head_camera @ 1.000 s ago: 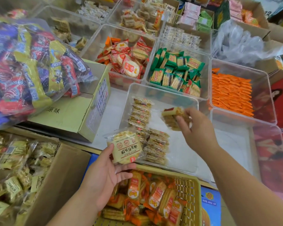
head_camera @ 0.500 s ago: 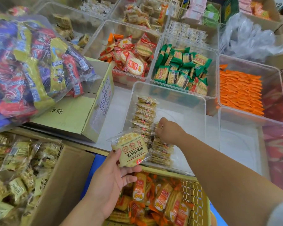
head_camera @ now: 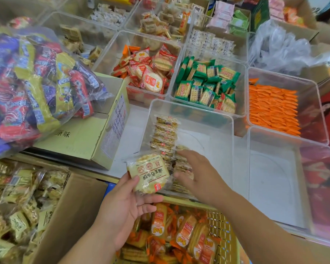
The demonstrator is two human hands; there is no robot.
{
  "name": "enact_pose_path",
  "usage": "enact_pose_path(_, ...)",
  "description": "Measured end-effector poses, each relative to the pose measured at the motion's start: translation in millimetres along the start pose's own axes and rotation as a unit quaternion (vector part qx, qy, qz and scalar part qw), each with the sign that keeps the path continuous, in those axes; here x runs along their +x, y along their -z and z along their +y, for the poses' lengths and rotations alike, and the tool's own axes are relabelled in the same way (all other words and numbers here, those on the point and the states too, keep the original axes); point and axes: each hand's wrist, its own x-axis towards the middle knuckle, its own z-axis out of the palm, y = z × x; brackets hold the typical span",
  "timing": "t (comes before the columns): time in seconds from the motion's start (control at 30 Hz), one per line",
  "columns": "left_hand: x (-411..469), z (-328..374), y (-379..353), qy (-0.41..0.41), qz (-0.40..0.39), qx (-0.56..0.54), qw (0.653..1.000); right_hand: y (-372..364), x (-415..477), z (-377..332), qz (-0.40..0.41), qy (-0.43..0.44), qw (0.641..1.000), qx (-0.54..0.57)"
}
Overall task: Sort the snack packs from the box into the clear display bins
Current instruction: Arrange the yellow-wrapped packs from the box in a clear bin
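My left hand holds a round yellow cracker pack by its lower edge, thumb on its face, at the near rim of a clear bin. Inside that bin, rows of the same cracker packs stand on edge along the left side. My right hand hovers with relaxed fingers over the near packs in the bin, right beside the held pack, and holds nothing. An open cardboard box at the lower left is full of yellow snack packs.
A yellow basket of orange-wrapped crackers sits below my hands. Another clear bin stands to the right. Bins of red, green and orange packs fill the back. A bag of mixed sweets lies on a closed carton at left.
My right hand set its pack down among the rows in the bin, let go and has drawn back toward my left hand. My left hand has kept the round pack almost still.
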Motion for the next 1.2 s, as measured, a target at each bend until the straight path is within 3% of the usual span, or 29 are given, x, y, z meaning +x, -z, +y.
enact_pose_path(0.17,0,2,-23,-0.018,-0.005,0.089,0.996,-2,-59,-24,0.009,0.093,0.994,0.063)
enact_pose_path(0.27,1,-4,-37,-0.034,-0.022,0.144,0.989,-8,-70,-29,0.033,0.133,0.991,0.011)
enact_pose_path(0.43,6,-5,-52,-0.038,-0.034,0.27,0.961,-6,-63,-23,0.112,0.117,0.987,-0.012)
enact_pose_path(0.57,16,6,-46,-0.063,-0.019,0.366,0.928,-1,-51,-11,0.11,0.09,0.99,0.011)
enact_pose_path(0.63,25,9,-34,-0.153,0.032,0.498,0.853,3,-42,-7,0.115,0.044,0.99,0.066)
enact_pose_path(0.7,35,12,-19,-0.231,0.098,0.64,0.726,10,-29,-2,0.139,-0.024,0.982,0.13)
enact_pose_path(0.73,41,13,-10,-0.233,0.118,0.682,0.683,13,-21,2,0.156,-0.051,0.976,0.145)
enact_pose_path(0.8,54,11,4,-0.162,0.13,0.731,0.65,23,-1,14,0.197,-0.077,0.969,0.131)
enact_pose_path(0.87,63,8,13,-0.097,0.12,0.732,0.664,33,23,27,0.221,-0.082,0.969,0.076)
enact_pose_path(0.93,65,6,14,-0.089,0.112,0.728,0.67,41,45,45,0.208,-0.102,0.973,-0.005)
enact_pose_path(1.07,66,7,17,-0.105,0.116,0.736,0.659,39,83,69,0.088,-0.157,0.974,-0.136)
enact_pose_path(1.2,66,8,21,-0.113,0.108,0.73,0.666,17,105,66,-0.026,-0.136,0.967,-0.215)
